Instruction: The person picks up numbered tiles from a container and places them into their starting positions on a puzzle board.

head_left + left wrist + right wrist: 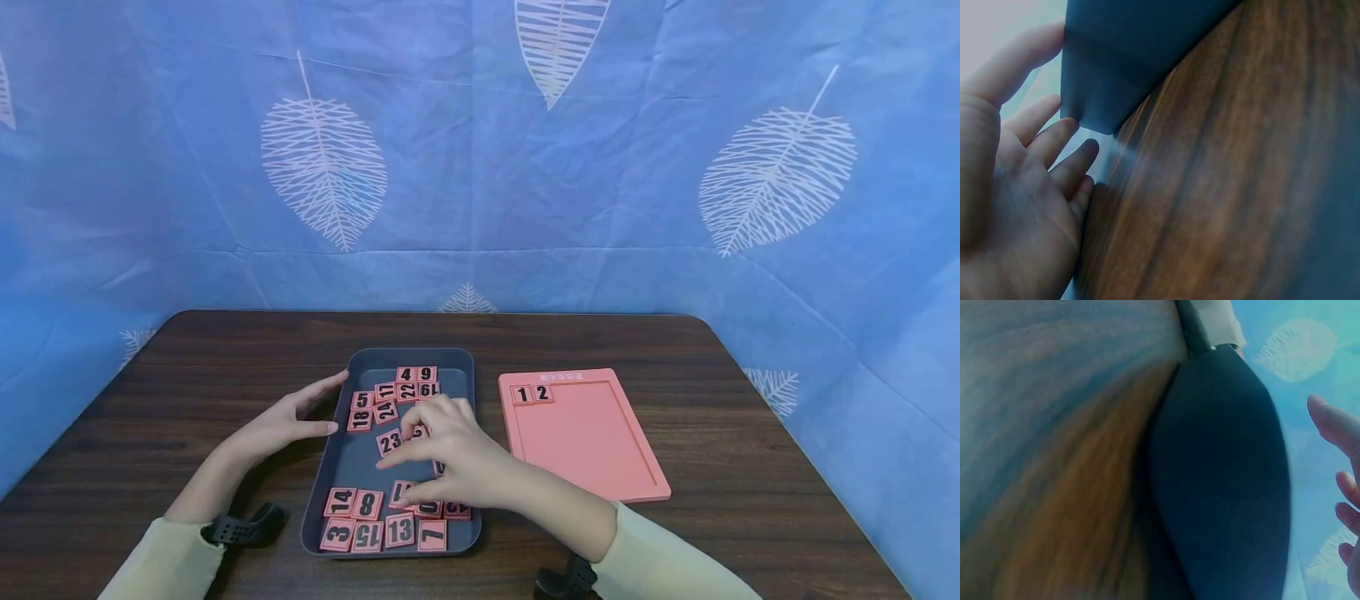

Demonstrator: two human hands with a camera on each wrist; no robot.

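A dark grey-blue tray (356, 463) holds several pink number tiles, grouped toward its far and near ends. My left hand (272, 429) is at the tray's left side; in the left wrist view its thumb and fingertips reach the outer wall. Over the middle of the tray is my right hand (465, 458), fingers spread and bent, with nothing visible between them. A tile marked 23 (389, 442) lies just left of its fingers. Other tiles are partly hidden under this hand. To the right lies a pink board (588, 446), with tile 1 (522, 395) and tile 2 (542, 393) at its top left.
Both tray and board lie on a dark wood table (757, 467). Behind it hangs a blue cloth (465, 167) with white leaf prints. Each wrist wears a black band, such as the left wristband (243, 527). The tray's raised walls surround the tiles.
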